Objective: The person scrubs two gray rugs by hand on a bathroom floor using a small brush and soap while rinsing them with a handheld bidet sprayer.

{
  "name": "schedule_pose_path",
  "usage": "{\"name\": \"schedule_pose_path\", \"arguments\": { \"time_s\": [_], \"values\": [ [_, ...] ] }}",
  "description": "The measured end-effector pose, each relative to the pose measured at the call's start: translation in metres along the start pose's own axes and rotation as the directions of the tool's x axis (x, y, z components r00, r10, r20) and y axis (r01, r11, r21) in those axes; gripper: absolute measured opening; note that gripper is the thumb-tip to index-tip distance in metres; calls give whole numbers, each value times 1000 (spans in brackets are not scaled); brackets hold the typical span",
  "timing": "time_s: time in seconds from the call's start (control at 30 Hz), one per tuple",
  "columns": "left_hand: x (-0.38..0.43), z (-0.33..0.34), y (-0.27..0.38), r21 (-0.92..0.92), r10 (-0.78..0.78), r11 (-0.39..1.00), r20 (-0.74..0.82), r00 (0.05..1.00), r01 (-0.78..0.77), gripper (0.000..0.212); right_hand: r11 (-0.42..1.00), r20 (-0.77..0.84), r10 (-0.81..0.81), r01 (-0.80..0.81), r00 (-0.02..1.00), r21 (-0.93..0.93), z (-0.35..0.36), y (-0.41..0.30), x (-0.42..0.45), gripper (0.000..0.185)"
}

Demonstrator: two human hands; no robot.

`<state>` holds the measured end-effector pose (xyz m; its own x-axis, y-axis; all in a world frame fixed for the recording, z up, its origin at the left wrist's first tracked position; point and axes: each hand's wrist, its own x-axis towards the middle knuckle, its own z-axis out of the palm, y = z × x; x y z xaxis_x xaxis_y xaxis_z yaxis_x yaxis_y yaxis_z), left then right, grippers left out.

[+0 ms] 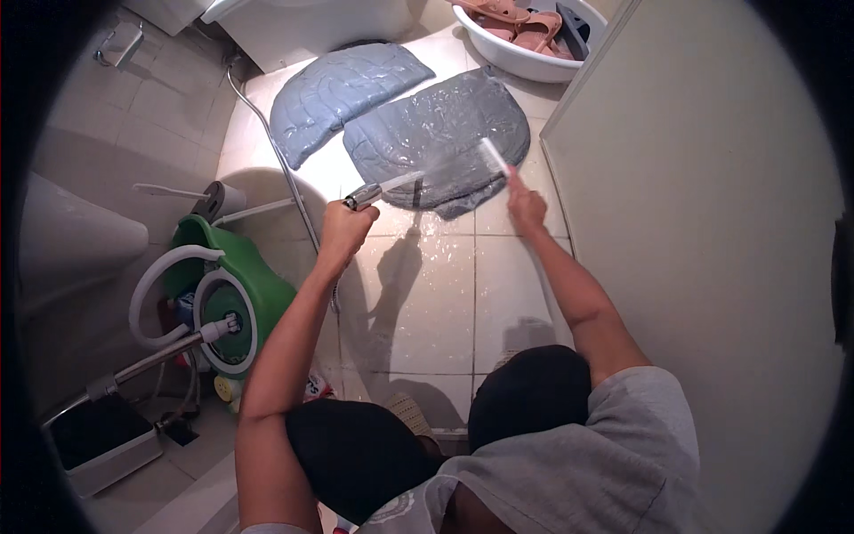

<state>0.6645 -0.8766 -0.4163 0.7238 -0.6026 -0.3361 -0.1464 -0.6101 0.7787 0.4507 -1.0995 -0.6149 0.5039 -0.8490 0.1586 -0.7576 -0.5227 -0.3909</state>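
My left hand (348, 230) grips a chrome spray nozzle (364, 195), and a jet of water shoots from it toward a wet grey padded mat (434, 127) on the tiled floor. Held in my right hand (527, 203) is a white brush (494, 157), slightly blurred, over the right part of that mat. A flap of fabric hangs out at the mat's near edge. Beside it, up and to the left, lies a second wet blue-grey mat (340, 93) with a curved outline. Water drops spatter the tiles (427, 300) below the jet.
A metal hose (267, 127) runs along the left. A green mop bucket (267, 274) with a mop pole (157, 360) stands by a toilet brush holder (227, 200). A white basin (520, 67) holds slippers (537, 33). A pale door (680, 200) borders the right.
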Motion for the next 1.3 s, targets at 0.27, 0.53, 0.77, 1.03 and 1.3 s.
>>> {"name": "schedule_pose_path", "arguments": {
  "time_s": [0.27,0.53,0.77,1.03,1.3],
  "values": [
    [13,5,6,-89,-58,995,-37,998,54,18,984,-84,139,-129,987,120,30,-79,35,40],
    [26,-35,-42,-106,-140,987,-161,977,124,19,931,248,-360,328,899,159,2,-108,-31,56],
    [35,-8,-28,-48,-144,989,-101,984,139,21,774,31,-630,630,776,-53,32,-172,97,36],
    [26,-30,-42,-72,-158,986,-125,980,150,22,606,125,-794,789,595,98,8,-120,25,41],
    [31,-13,-22,-153,-107,983,-33,994,101,21,962,-21,-272,271,962,-24,-13,-10,38,53]
  ]
}}
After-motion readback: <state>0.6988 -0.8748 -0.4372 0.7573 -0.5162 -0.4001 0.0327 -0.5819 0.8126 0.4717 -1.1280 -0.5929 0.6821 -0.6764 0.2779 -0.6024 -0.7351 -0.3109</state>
